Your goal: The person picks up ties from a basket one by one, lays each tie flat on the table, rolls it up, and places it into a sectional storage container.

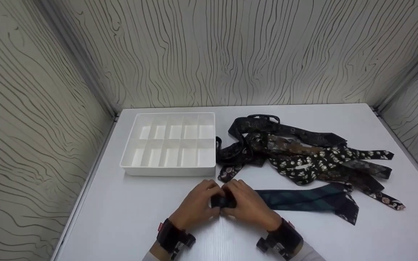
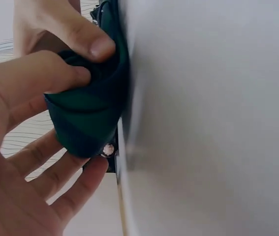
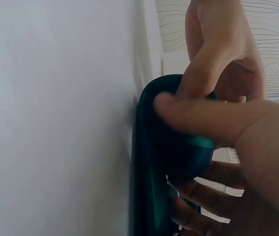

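A dark green and navy necktie point(image 1: 299, 200) lies along the table, its flat length stretching to the right and its near end wound into a roll point(image 2: 87, 120). My left hand point(image 1: 199, 203) holds the left side of this roll, with the thumb pressed at its top edge. From the other side my right hand point(image 1: 248, 206) grips the same roll, its thumb point(image 3: 198, 115) over the coiled layers. Both hands meet close over the table, and the fingers hide most of the roll in the head view.
A white tray point(image 1: 169, 172) with two rows of compartments stands behind my left hand. Behind and right of my right hand, several dark patterned neckties point(image 1: 305, 165) lie in a loose heap. Wood-grain panels point(image 1: 227, 54) enclose the white table point(image 1: 129, 217) at the back and sides.
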`<action>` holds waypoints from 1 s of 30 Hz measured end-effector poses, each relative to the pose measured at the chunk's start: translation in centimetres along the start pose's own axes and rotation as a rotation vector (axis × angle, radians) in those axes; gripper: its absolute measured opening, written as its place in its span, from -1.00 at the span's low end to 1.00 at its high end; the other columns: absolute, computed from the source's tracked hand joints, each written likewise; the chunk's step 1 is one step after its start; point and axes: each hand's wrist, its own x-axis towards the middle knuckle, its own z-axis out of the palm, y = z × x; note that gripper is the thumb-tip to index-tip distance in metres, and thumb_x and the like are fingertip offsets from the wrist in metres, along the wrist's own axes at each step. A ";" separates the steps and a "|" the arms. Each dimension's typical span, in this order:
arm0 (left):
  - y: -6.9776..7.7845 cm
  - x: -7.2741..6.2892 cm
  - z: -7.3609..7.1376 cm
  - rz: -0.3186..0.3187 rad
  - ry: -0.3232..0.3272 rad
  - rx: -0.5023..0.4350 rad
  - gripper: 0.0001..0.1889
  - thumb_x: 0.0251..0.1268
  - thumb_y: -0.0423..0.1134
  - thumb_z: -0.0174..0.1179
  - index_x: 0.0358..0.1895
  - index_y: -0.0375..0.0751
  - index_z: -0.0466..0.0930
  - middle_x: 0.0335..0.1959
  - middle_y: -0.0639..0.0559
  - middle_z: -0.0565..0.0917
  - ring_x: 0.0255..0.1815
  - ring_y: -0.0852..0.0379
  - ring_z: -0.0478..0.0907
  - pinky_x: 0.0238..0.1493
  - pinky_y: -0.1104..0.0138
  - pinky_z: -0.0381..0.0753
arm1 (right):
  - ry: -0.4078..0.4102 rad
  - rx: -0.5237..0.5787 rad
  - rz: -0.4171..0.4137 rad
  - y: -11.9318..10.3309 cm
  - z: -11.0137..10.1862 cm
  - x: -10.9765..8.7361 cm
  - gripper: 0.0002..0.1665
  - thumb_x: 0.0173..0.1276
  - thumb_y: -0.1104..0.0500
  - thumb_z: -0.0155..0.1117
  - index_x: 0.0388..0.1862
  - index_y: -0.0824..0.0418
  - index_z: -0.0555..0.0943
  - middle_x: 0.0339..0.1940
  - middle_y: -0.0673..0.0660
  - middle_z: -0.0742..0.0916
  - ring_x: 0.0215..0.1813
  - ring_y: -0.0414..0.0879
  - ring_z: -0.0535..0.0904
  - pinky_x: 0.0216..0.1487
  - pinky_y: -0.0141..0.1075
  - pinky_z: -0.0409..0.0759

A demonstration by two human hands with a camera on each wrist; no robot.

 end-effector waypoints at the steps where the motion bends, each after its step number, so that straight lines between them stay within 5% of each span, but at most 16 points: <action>1: 0.0 0.0 -0.1 0.004 0.007 0.012 -0.58 0.09 -0.24 0.56 0.06 0.02 0.73 0.04 0.13 0.67 0.08 0.16 0.57 0.19 0.28 0.63 | 0.004 -0.001 -0.007 0.0 0.0 0.0 -0.40 0.07 0.08 0.72 0.04 0.12 0.61 -0.01 0.02 0.72 -0.03 -0.08 0.55 0.02 -0.16 0.63; 12: 0.0 -0.1 -0.1 0.032 0.034 0.107 -0.58 0.10 -0.11 0.59 0.07 0.08 0.74 0.04 0.17 0.71 0.05 0.16 0.59 0.16 0.26 0.62 | -0.031 0.056 0.013 0.2 0.0 0.2 -0.38 0.07 0.10 0.70 0.09 0.13 0.63 0.04 0.04 0.74 0.03 -0.06 0.56 0.12 -0.11 0.64; 19: 0.3 0.5 0.5 0.013 -0.014 0.023 -0.57 0.15 -0.14 0.56 0.13 0.06 0.73 0.07 0.13 0.67 0.08 0.18 0.57 0.18 0.32 0.62 | -0.022 0.060 0.024 0.9 -0.7 -0.3 -0.36 0.01 0.08 0.75 0.03 0.14 0.62 -0.05 0.00 0.73 -0.04 -0.10 0.51 0.04 -0.16 0.61; 30: 0.2 0.2 0.2 0.004 -0.003 0.014 -0.58 0.11 -0.19 0.56 0.06 0.07 0.71 0.08 0.12 0.66 0.08 0.18 0.57 0.19 0.30 0.63 | -0.018 0.055 -0.005 0.6 -0.6 -0.3 -0.34 0.01 0.13 0.72 0.08 0.13 0.59 -0.02 0.01 0.71 -0.02 -0.09 0.52 0.08 -0.14 0.62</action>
